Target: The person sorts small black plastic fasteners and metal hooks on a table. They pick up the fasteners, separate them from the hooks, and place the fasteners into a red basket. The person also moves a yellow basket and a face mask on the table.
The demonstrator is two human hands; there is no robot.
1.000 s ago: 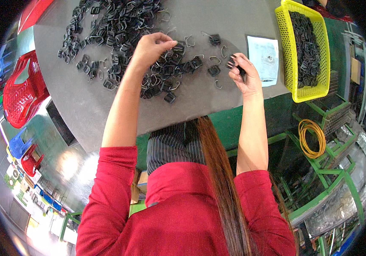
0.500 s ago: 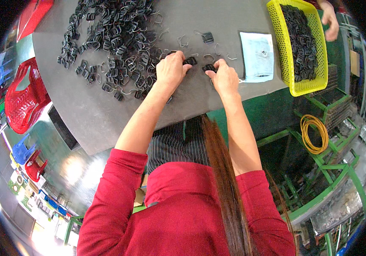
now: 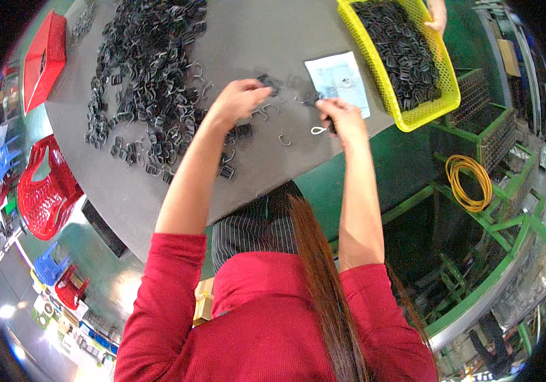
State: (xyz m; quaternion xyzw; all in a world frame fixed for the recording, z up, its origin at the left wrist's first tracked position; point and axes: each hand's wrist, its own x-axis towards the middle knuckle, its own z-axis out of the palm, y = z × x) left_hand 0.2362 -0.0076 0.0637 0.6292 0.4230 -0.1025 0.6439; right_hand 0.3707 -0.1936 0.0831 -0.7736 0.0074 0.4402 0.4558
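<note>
My left hand [image 3: 240,102], fingers pinched, holds a small black plastic buckle [image 3: 268,83] blurred by motion. My right hand [image 3: 344,120] is closed over another dark buckle [image 3: 331,125], mostly hidden by the fingers, beside the light blue face-mask-like sheet [image 3: 338,71]. A blurred black piece shows just past its fingertips. Left of my hands spreads a big heap of black buckles [image 3: 152,70] with thin metal wire hooks. Several loose wire hooks [image 3: 284,139] and a single black buckle [image 3: 243,131] lie on the grey tabletop [image 3: 254,38] near my left forearm.
A yellow perforated basket [image 3: 392,109] full of black buckles stands at the table's right edge; another person's hand [image 3: 437,16] is at its far rim. A red tray [image 3: 45,60] is at the far left. Red chair [image 3: 47,191], green metal frame [image 3: 476,296] and coiled yellow hose [image 3: 469,183] surround the table.
The view has shifted. My hands have moved further apart, the left one nearer the heap, the right one over to the blue sheet. The other person's hand has come to the yellow basket.
</note>
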